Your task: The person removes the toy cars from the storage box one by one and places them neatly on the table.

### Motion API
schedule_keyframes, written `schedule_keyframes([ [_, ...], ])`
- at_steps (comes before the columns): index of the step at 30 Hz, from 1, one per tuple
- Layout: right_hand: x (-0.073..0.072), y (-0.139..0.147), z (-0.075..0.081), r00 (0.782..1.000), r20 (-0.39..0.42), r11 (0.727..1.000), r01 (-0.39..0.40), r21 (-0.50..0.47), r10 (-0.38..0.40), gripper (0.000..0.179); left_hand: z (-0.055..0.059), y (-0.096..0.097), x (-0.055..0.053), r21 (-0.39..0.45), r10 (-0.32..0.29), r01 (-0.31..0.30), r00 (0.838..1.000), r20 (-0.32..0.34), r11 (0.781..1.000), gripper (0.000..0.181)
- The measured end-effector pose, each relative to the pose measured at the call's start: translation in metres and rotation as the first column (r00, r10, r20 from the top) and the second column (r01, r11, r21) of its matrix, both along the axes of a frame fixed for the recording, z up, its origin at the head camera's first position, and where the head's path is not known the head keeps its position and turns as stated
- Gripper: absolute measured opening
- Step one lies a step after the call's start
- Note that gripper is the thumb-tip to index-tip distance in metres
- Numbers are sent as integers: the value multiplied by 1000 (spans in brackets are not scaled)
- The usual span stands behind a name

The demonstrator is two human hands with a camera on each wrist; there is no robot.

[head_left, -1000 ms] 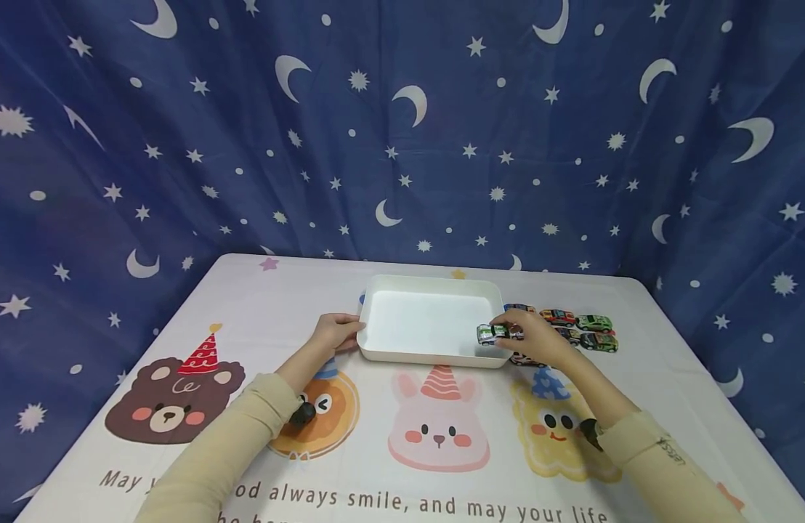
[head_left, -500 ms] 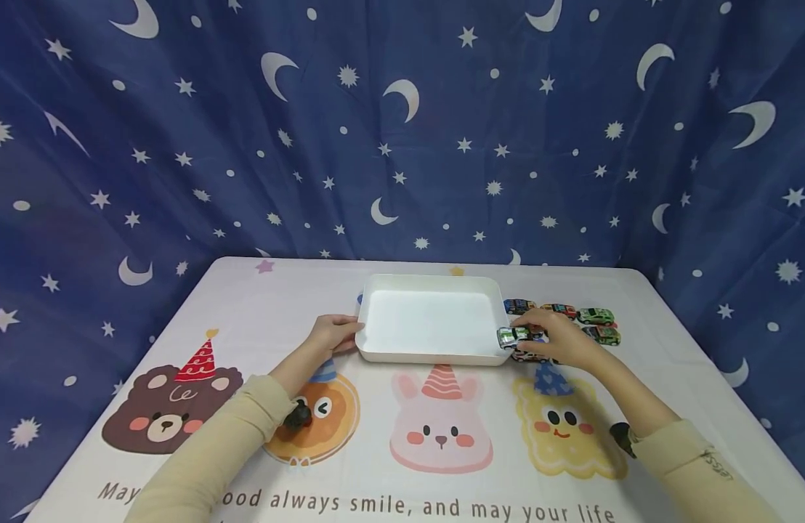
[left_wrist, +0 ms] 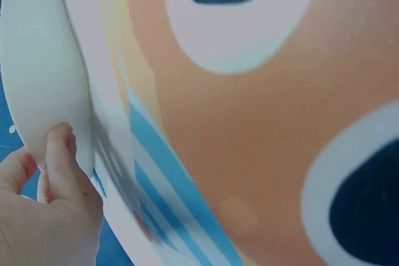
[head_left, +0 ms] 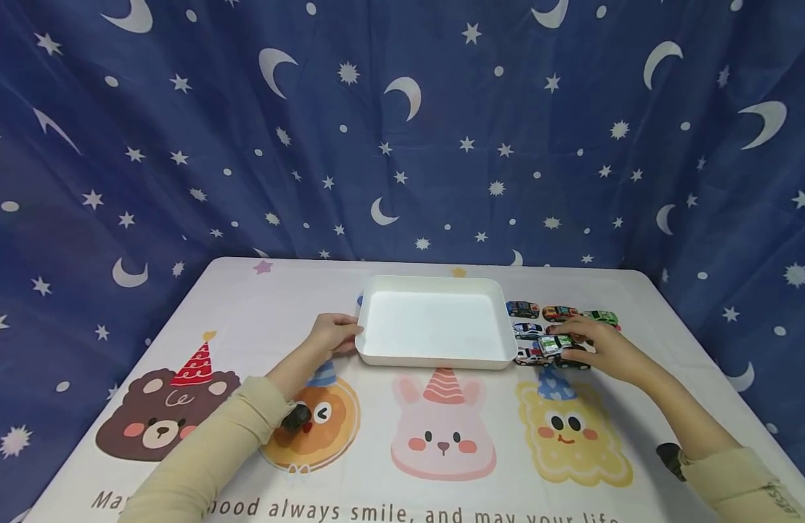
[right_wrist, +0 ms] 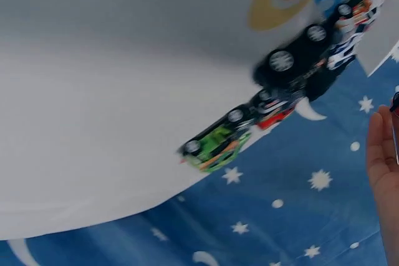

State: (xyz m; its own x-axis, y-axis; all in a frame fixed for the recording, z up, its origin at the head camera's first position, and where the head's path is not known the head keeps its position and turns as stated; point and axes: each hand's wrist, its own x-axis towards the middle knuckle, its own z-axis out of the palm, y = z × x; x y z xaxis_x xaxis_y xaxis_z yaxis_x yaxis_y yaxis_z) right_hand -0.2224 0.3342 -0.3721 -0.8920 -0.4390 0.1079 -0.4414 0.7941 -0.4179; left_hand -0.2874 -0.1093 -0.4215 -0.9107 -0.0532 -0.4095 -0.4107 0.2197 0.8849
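Observation:
My left hand [head_left: 333, 334] pinches the left wall of a shallow white tray [head_left: 435, 362]. In the left wrist view the thumb and fingers [left_wrist: 61, 154] lie on either side of the tray's wall [left_wrist: 43, 60]. Over on the right, my right hand [head_left: 601, 347] grips a silver-and-green toy car [head_left: 556, 344] between thumb and fingers, above several other toy cars. Among these are a dark blue one [head_left: 523, 309], an orange-red one [head_left: 559, 314] and a white-and-blue one [head_left: 528, 331]. The right wrist view catches only part of that hand [right_wrist: 383, 160], at its right edge.
A green toy car [head_left: 601, 317] sits at the far right of the group, partly behind the right hand. The table's cloth [head_left: 298, 290] carries cartoon prints and lettering. A blue curtain [head_left: 442, 145] with moons and stars hangs behind the table's back edge.
My right hand has carried the silver-and-green toy car from over the tray's right end to the right, above the other cars. The left hand keeps its hold on the tray.

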Motion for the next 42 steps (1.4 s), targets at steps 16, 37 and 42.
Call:
schedule_keyframes([
  [16,1,67,-18,986,-159,998,52,19,-48,33,1,0,-1,-73,-8,5,999,-34,997,29],
  [37,-7,94,-42,992,9,985,120,122,-122,33,-2,0,4,-52,20,-25,996,-87,998,28],
  [42,-6,94,-48,990,33,984,132,121,-137,33,-2,0,5,-42,13,-17,996,-85,999,28],
])
